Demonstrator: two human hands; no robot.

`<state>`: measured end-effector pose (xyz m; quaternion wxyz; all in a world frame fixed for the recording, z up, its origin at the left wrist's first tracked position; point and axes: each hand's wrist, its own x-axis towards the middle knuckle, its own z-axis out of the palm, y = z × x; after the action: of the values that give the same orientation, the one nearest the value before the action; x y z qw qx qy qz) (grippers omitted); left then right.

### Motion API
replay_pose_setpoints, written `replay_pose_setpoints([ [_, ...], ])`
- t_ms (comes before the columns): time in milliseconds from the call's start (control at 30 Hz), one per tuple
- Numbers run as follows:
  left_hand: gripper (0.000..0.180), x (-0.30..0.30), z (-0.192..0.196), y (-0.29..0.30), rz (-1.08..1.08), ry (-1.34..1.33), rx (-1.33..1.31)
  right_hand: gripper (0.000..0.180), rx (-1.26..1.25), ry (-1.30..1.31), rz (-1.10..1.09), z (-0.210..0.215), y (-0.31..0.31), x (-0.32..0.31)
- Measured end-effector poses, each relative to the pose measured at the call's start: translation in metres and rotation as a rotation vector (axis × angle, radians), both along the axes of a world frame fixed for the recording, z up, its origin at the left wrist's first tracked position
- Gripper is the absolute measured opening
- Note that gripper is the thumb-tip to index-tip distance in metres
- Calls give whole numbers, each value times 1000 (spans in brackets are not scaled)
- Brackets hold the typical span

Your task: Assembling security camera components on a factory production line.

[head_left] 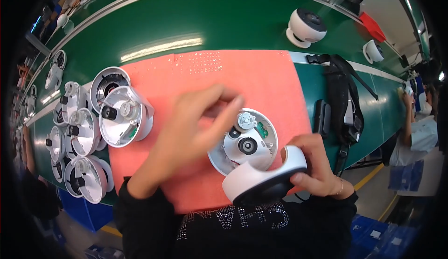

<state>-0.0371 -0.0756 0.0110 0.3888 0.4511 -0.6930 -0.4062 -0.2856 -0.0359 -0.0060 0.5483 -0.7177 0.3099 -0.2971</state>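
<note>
My right hand (pixel 318 165) grips a white cover with a black face (pixel 242 180), tilted at the near edge of an open white housing half (pixel 269 152). Inside that housing sit a round silver motor (pixel 246 120), a black lens (pixel 247 145) and a green circuit board. Over the pink mat, to the left of the housing, hovers my left hand (pixel 198 124). Its thumb and index finger are curled toward each other, slightly blurred; whatever lies between them, if anything, I cannot make out. Cover and housing overlap in view, so contact between them is unclear.
The pink mat (pixel 266 79) carries rows of tiny shiny parts (pixel 205 62) at its far side. Several open housings (pixel 86 133) crowd the left. A black strap (pixel 343 96) and a dark case (pixel 322 118) lie right. A white camera (pixel 305 27) stands beyond. People work at both sides.
</note>
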Motion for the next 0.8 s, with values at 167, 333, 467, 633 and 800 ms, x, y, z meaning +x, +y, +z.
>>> replay_pose_setpoints([
  [167, 45, 10, -7, 92, -115, -46, -139, 58, -261, 64, 175, -1, 7, 8],
  [333, 52, 8, -22, 111, -64, -52, -171, 63, -335, 114, 196, -5, 22, 10],
  [467, 46, 10, -30, 119, -60, -65, -196, 46, -379, 127, 104, -8, 32, 14],
  [633, 33, 14, -58, 121, -67, -130, -324, 31, -843, 63, -3, -42, 45, 19],
  [800, 27, 17, -94, 128, -107, -142, -531, 27, -936, 106, -29, -57, 69, 25],
])
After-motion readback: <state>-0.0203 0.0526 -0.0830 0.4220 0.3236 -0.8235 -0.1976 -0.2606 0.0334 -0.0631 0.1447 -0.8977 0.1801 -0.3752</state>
